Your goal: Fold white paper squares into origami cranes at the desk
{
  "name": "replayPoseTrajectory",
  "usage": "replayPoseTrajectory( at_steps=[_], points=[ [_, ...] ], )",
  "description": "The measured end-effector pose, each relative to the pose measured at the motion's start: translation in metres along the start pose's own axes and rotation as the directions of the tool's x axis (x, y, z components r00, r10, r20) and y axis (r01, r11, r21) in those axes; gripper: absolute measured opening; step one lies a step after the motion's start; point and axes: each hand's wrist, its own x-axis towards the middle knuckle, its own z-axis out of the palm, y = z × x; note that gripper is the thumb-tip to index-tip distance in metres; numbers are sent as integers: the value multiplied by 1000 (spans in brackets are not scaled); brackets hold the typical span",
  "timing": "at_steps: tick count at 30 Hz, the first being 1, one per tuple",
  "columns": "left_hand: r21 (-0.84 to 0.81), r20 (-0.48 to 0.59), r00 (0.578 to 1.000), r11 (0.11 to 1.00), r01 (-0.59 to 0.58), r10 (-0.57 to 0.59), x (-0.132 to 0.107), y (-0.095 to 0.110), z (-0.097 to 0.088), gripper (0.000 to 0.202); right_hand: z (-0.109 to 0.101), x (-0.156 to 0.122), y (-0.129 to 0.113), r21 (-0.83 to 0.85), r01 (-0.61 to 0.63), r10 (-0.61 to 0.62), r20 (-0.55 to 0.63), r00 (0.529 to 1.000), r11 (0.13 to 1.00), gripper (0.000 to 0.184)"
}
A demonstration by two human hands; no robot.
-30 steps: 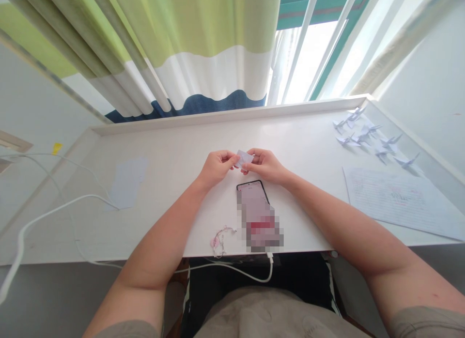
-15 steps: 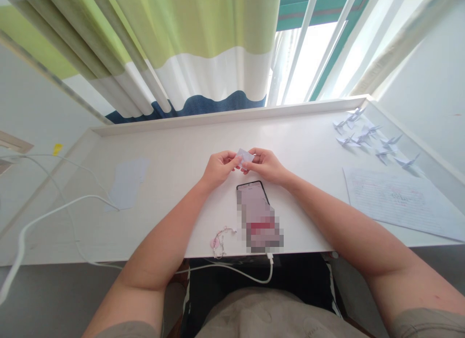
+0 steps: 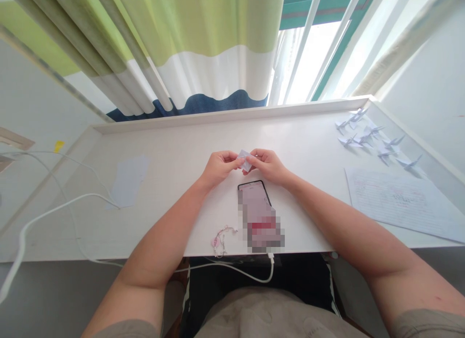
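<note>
A small folded piece of pale paper [image 3: 246,160] is pinched between both my hands just above the white desk [image 3: 174,149]. My left hand [image 3: 218,167] grips its left side with closed fingers. My right hand [image 3: 268,164] holds its right side, thumb and fingers pressed together. A phone [image 3: 259,213] lies flat on the desk just below my hands, with a white cable [image 3: 236,270] plugged into its near end.
Several folded paper cranes [image 3: 370,137] sit at the far right corner. A written sheet [image 3: 399,202] lies at the right. A blank paper slip [image 3: 129,180] lies at the left, near white cables [image 3: 54,207]. A small pink charm [image 3: 218,240] is beside the phone. Curtains hang behind.
The folded paper has been turned down and closed slightly between my fingertips; my hands stay in the same spot over the desk.
</note>
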Motion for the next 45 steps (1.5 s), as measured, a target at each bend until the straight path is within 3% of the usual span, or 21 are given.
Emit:
replayPoseTrajectory(
  at_steps=[8, 17, 22, 29, 40, 45],
  points=[
    [-19, 57, 998, 1000, 20, -19, 0, 0, -1, 39, 1, 0, 3, -28, 3, -4, -19, 1000, 1000, 54],
    [-25, 19, 1000, 1000, 4, -3, -1, 0, 3, 39, 5, 0, -1, 64, 20, -18, -38, 999, 998, 52],
    [-93, 22, 997, 993, 75, -73, -2, -3, 8, 44, 8, 1, 1, 52, 61, -55, -119, 991, 997, 54],
    [-69, 170, 980, 991, 115, -102, -4, -4, 12, 44, 5, 2, 5, -47, 92, -98, -171, 980, 995, 52],
    [-122, 121, 982, 979, 161, -146, -5, 0, 12, 44, 6, 4, 9, -52, 52, -59, -155, 986, 997, 48],
    [-128, 90, 974, 967, 220, -210, -4, 1, 9, 45, -3, 5, 9, -320, 213, -281, -186, 941, 923, 32]
  ],
)
